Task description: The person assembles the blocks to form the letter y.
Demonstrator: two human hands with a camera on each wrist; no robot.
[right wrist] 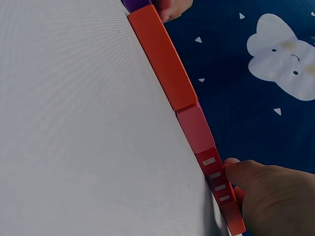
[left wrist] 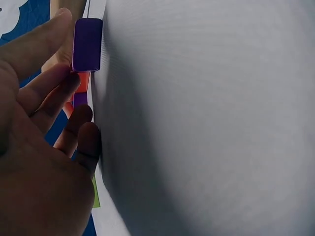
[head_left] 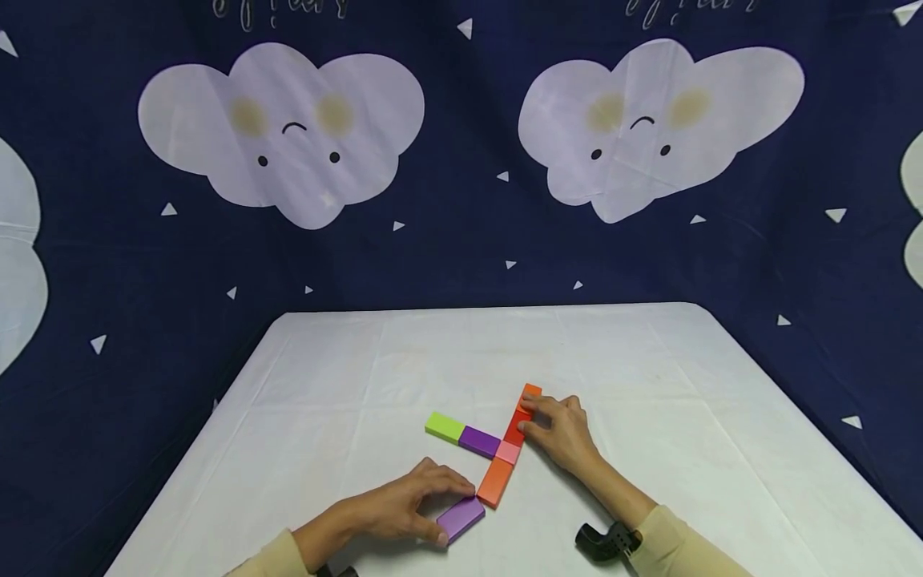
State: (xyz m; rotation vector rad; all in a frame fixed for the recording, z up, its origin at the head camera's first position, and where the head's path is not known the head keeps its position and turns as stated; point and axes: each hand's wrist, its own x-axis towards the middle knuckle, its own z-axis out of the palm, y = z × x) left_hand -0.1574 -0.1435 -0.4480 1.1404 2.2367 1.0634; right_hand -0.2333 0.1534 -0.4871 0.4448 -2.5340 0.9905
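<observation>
My left hand [head_left: 400, 501] holds a light purple block [head_left: 461, 518] between thumb and fingertips, at the near end of a row of blocks. The same purple block [left wrist: 87, 44] looks darker in the left wrist view. Beside it lies an orange block [head_left: 495, 482], followed by a pink block [head_left: 508, 452], a red block [head_left: 517, 427] and a farther orange block [head_left: 531, 391]. My right hand [head_left: 564, 433] lays its index finger over the farther orange block, with the thumb touching the red block [right wrist: 209, 162]. Other fingers of the right hand are partly hidden.
A dark purple block [head_left: 479, 441] and a lime green block [head_left: 444, 427] branch leftward from the pink block. All lie on a white-covered table [head_left: 339, 369]. A navy cloth with clouds [head_left: 461, 248] hangs behind the far edge.
</observation>
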